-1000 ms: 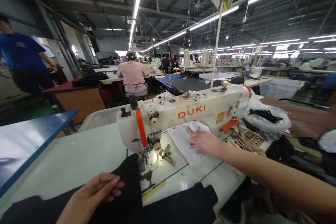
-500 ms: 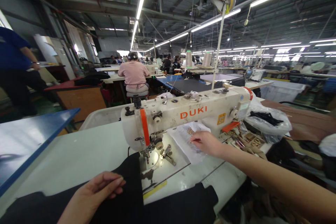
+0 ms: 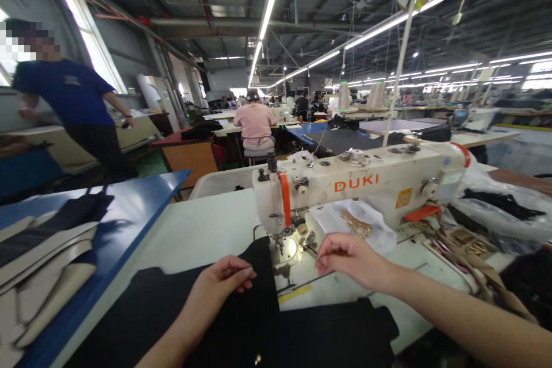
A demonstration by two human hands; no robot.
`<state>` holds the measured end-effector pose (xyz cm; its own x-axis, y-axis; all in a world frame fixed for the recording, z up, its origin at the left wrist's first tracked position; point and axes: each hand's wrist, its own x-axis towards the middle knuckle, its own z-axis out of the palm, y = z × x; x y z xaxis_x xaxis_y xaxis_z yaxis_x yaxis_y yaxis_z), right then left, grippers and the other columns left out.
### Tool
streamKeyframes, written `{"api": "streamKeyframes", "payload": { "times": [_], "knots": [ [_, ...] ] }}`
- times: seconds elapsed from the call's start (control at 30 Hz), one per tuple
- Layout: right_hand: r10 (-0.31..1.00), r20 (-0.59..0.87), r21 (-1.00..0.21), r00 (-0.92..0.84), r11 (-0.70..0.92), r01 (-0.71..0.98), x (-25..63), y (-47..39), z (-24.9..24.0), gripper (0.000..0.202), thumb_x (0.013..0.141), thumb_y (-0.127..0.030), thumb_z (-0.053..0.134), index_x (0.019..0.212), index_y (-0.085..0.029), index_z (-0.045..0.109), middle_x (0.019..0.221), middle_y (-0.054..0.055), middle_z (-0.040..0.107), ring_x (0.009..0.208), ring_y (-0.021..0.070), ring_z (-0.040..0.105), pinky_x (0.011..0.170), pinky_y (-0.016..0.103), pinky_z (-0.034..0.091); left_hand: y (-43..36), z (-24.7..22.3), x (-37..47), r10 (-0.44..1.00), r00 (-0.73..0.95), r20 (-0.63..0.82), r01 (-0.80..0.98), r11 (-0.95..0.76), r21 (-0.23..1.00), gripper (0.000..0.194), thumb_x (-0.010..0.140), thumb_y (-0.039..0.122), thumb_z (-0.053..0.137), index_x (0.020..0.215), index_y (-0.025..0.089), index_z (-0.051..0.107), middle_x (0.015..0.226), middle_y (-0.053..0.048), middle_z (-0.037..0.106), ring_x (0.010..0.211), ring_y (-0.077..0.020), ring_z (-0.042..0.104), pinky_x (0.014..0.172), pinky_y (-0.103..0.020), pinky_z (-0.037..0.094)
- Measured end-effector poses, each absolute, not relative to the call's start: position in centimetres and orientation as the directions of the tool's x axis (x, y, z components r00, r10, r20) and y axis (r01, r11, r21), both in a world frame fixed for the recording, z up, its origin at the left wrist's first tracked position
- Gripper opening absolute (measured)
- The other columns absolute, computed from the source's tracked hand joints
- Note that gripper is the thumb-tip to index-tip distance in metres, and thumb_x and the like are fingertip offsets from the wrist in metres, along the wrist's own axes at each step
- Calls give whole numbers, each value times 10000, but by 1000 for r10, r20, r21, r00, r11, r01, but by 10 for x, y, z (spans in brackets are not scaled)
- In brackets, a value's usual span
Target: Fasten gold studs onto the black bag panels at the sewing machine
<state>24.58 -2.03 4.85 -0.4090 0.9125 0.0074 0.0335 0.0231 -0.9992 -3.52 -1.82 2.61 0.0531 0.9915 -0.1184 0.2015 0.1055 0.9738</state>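
Lying flat by one sewing machine [image 3: 357,175], smooth black sheeting [image 3: 332,330] bearing one gold bit [image 3: 257,359] is overlapped by the left hand [image 3: 222,282], fingers [image 3: 235,266] pinched. The right hand [image 3: 349,257] is curled near one crumpled white sheet [image 3: 324,215] strewn with metallic gold pieces [image 3: 356,223]. Whether anything is gripped cannot be told.

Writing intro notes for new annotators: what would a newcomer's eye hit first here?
First, the big white sewing machine in the middle, with orange DUKI lettering on its side. Then the black cloth spread across the near part of the pale table. Last, the gold-coloured pieces heaped on a white sheet, just right of the needle area.
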Motion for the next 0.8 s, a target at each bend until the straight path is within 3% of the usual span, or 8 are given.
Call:
{"api": "streamKeyframes", "payload": {
  "times": [0.2, 0.47, 0.6, 0.8],
  "knots": [
    [852, -26, -999, -524, -32, -1, 178, -22, 21, 94, 632, -103, 519, 653, -173, 578, 573, -38, 603, 552, 101, 582, 583, 229, 468, -24, 26, -35, 992, 58, -111, 129, 103, 986, 237, 624, 354, 723, 694, 162, 603, 682, -36, 705, 597, -142, 611, 579, -244, 462],
    [854, -155, -983, -496, -83, 164, 147, -6, 10, 64, 663, -114, 567, 691, -160, 602, 591, -22, 620, 589, 126, 621, 585, 237, 471, -28, 26, -33, 990, 115, -86, 90, 76, 993, 244, 629, 364, 735, 699, 156, 629, 754, -43, 695, 625, -139, 599, 596, -253, 468],
    [870, -138, -971, -474, -25, 237, 142, -3, 13, 40, 675, -149, 615, 651, -168, 588, 580, -21, 626, 569, 126, 611, 532, 213, 431, -28, 23, -29, 989, 136, -52, 147, 31, 989, 213, 614, 340, 749, 666, 169, 634, 650, 0, 649, 607, -136, 571, 619, -259, 463],
    [873, -114, -978, -474, -14, 209, 142, -1, 9, 73, 652, -105, 609, 692, -166, 615, 583, -24, 637, 576, 126, 614, 542, 213, 435, -31, 18, -27, 991, 132, 6, 179, -30, 983, 165, 650, 314, 718, 691, 175, 639, 720, -13, 659, 704, -169, 603, 698, -281, 482]
  ]
}}
